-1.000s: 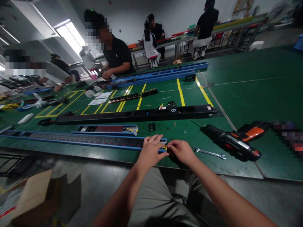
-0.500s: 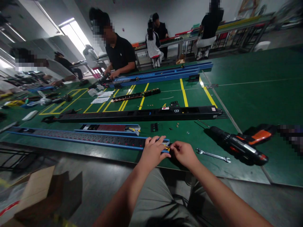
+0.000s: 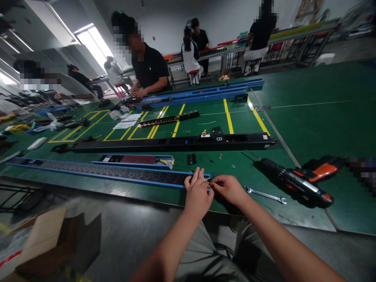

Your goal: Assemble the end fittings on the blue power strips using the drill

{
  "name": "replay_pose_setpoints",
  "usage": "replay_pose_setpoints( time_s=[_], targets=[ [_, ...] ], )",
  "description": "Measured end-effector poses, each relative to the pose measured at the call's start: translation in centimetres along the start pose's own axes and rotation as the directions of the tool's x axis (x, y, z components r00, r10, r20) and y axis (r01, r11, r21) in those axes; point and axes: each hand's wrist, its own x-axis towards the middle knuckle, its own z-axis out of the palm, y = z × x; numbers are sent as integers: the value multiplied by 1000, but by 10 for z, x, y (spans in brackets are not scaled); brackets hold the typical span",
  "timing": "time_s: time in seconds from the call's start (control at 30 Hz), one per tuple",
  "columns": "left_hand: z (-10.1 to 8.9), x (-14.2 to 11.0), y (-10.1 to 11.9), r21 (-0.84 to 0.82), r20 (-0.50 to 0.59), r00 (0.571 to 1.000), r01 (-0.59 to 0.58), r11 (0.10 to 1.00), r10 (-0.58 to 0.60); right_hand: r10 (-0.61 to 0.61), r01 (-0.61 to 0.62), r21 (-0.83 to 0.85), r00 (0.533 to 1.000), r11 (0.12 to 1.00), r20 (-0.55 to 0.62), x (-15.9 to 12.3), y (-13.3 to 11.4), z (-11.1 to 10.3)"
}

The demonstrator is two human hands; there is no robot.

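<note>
A long blue-edged power strip [image 3: 126, 172] with a row of black sockets lies along the near edge of the table. My left hand [image 3: 199, 192] rests over its right end, fingers bent across the strip and thumb near the tip. At that end my right hand [image 3: 229, 188] is closed in a pinch; what sits between its fingertips is too small to make out. A bit of yellow wire [image 3: 208, 184] shows between the two hands. Close by on the right lies an open-ended wrench [image 3: 266, 194].
A cordless drill [image 3: 296, 182] lies at the right. Beyond the strip are a shorter blue-edged piece [image 3: 135, 160], a small black plate [image 3: 191, 159], loose nuts [image 3: 220, 156] and a long black bar [image 3: 147, 145]. A co-worker [image 3: 149, 66] works across the table.
My left hand has slid slightly right toward the strip's end, and its fingers are more bent. My right hand keeps its pinch at nearly the same spot.
</note>
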Motion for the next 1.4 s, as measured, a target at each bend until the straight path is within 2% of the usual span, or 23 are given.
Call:
replay_pose_setpoints(
  time_s=[0.23, 0.37, 0.5, 0.67, 1.03, 1.27, 1.4],
  targets=[
    [7, -2, 4, -3, -56, 998, 26, 1000, -26, -12, 11, 45, 999, 999, 29, 0, 4, -2],
    [7, -3, 5, -9, -57, 998, 32, 999, -33, -39, 39, 20, 999, 999, -4, -1, 4, 1],
    [10, -5, 4, -2, -77, 997, 26, 1000, -26, 8, -6, 48, 999, 999, -48, -1, 3, 6],
    [18, -8, 3, 14, -121, 992, 30, 999, -28, 11, -9, 81, 1000, 997, -23, 2, 4, 6],
    [23, -8, 4, -7, -143, 988, 63, 998, -64, -90, 89, -11, 996, 996, -23, 4, -1, 6],
    [22, -7, 4, -9, -138, 988, 62, 998, -62, -71, 69, -52, 997, 996, -39, 2, -1, 8],
    [24, -8, 3, -3, -173, 984, 48, 999, -48, -62, 62, -23, 998, 998, -28, 1, 1, 7]
  ],
)
